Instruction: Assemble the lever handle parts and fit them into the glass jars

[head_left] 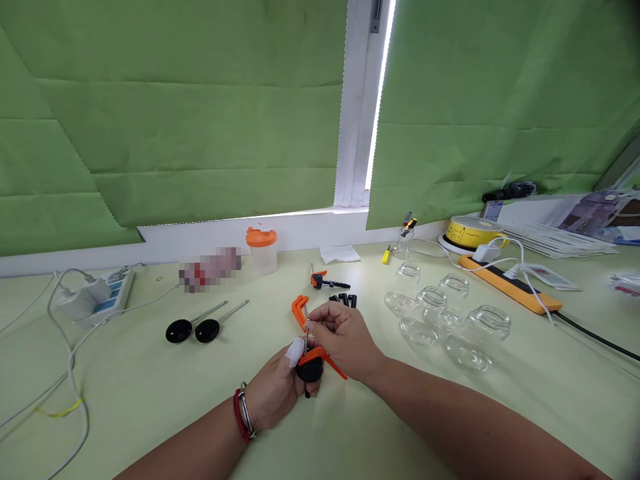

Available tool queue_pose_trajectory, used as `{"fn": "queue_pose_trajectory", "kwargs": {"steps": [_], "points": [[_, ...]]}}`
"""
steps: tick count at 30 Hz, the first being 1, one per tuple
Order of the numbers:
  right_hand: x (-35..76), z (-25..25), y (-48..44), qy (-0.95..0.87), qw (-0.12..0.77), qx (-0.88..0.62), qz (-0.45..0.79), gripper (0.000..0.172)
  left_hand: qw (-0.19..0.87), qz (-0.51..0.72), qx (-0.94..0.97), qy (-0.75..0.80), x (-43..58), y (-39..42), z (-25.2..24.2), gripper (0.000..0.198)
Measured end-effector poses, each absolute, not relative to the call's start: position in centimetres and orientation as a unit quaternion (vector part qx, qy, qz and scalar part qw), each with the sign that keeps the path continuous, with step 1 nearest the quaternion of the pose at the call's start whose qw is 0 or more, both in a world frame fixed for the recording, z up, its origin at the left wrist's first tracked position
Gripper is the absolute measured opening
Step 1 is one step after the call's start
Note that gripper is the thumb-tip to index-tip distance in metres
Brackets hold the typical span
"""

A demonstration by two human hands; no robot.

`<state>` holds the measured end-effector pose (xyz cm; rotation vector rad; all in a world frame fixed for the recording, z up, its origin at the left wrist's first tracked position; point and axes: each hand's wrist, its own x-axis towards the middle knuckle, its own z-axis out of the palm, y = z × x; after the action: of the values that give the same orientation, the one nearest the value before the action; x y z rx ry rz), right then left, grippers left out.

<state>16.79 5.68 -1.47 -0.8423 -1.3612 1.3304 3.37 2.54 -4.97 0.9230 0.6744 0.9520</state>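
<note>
My left hand (277, 390), its thumb wrapped in white, is closed around a black-and-orange part (311, 370) with a rounded black body and an orange lever. A thin metal rod (307, 341) stands up from this part. My right hand (345, 337) pinches the rod near its top, and the hand's fingers partly hide it. Just beyond lies a loose orange lever (300, 310), with several small black pieces (344, 299) to its right. Farther back rests another orange-and-black assembly (320, 280) with a metal rod and a black handle.
Two black discs with metal rods (207, 330) lie left. Several clear jars (433, 317) stand right, near an orange power strip (510, 283). An orange-lidded cup (262, 250), a white paper (340, 254) and screwdrivers in a jar (404, 243) are behind. White cables (70, 367) cross the left side.
</note>
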Motion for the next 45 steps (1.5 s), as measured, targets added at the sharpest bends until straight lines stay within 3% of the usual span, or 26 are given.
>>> {"fn": "queue_pose_trajectory", "kwargs": {"steps": [14,20,25,31,35,39,43,45], "points": [[16.6,-1.7,5.3,-0.582,0.497,-0.371,0.526,0.013,0.739,0.442,0.416,0.293,3.2,2.9,-5.6,0.049],[16.6,-2.3,5.2,-0.630,0.462,-0.392,0.486,0.010,0.741,0.449,0.395,0.305,3.2,2.8,-5.5,0.049],[17.0,-2.5,4.9,-0.685,0.378,-0.375,0.498,0.008,0.749,0.453,0.365,0.317,3.4,2.6,-4.7,0.048],[17.4,-1.6,4.9,-0.820,0.348,-0.367,0.269,0.016,0.758,0.449,0.359,0.307,3.4,2.7,-4.8,0.047],[17.6,-1.2,4.8,-0.869,0.292,-0.340,0.209,0.011,0.756,0.461,0.356,0.298,3.3,2.7,-5.1,0.046],[17.9,-0.9,4.5,-0.909,0.233,-0.321,0.131,0.029,0.762,0.448,0.387,0.263,2.6,2.7,-5.2,0.038],[18.5,-0.5,4.4,-0.937,0.185,-0.278,0.102,0.023,0.732,0.396,0.506,0.228,2.0,2.7,-4.4,0.036],[18.8,-0.4,4.4,-0.947,0.170,-0.248,0.113,0.020,0.721,0.361,0.550,0.218,2.0,2.7,-3.9,0.044]]}}
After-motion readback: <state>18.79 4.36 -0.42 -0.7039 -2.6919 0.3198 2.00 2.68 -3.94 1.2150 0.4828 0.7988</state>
